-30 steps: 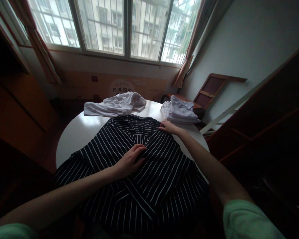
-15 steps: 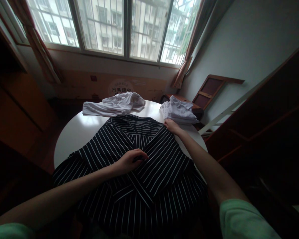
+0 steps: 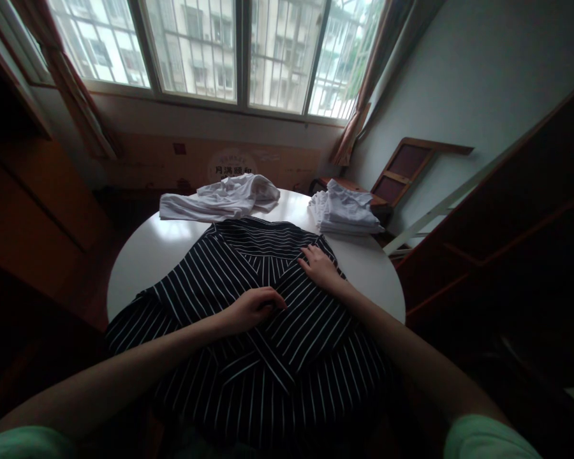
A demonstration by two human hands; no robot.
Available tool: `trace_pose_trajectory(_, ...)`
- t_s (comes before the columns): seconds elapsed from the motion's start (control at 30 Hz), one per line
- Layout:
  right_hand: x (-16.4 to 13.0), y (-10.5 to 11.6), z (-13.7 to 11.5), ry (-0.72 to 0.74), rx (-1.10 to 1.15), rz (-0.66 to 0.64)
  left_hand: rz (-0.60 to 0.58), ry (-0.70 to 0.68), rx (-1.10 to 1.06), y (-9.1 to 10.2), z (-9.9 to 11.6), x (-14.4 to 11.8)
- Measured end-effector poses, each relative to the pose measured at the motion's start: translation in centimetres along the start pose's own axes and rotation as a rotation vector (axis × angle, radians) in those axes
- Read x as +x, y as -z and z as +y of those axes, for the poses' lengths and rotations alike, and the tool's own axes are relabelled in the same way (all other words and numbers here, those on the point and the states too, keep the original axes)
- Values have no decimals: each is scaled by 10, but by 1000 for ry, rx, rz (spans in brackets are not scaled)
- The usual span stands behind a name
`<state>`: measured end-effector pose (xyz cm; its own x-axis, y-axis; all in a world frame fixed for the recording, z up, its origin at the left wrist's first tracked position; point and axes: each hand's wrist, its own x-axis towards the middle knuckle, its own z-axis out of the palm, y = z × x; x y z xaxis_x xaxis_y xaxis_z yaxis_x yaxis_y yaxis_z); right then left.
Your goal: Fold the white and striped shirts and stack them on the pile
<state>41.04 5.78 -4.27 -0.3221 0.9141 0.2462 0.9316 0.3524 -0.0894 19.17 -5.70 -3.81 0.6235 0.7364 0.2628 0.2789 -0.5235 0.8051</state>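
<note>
Black striped top (image 3: 310,331) overhangs the near edge of the surface (image 3: 136,274); right hand (image 3: 319,268) spread atop, left hand (image 3: 253,308) curled (can't tell if pinching).

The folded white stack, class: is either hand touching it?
No: the right hand lies on the striped garment and the left hand over it, both apart from the stack.

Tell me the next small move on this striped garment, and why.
I'd probably slide the right hand outward to smooth the upper right part of the striped garment. That hand already lies spread over the cloth there, while the left hand is curled at the garment's middle, where it could likely steady the cloth.
</note>
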Motion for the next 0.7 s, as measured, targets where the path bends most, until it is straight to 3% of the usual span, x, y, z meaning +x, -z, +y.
trace_pose_trajectory(0.13, -14, -9, 8, 23, 23, -35, -10, -28, 52, -1, -3, 0)
trace_pose_trajectory(0.3, -10, -7, 16, -216, -7, -30, -6, -50, 125, -4, 0, -3)
trace_pose_trajectory(0.43, -9, -7, 19, -247, 24, -23, 126, -84, 420, 7, 12, -4)
trace_pose_trajectory(0.57, -5, -4, 31, -323, 103, 93, 310, -53, 713, 57, 2, 4)
trace_pose_trajectory(0.63, -2, -2, 39, -405, 141, 141, 396, 98, 777, 91, -18, 10)
trace_pose_trajectory(0.7, 1, -2, 46, -470, 146, 177, 449, 337, 830, 123, -45, 16)
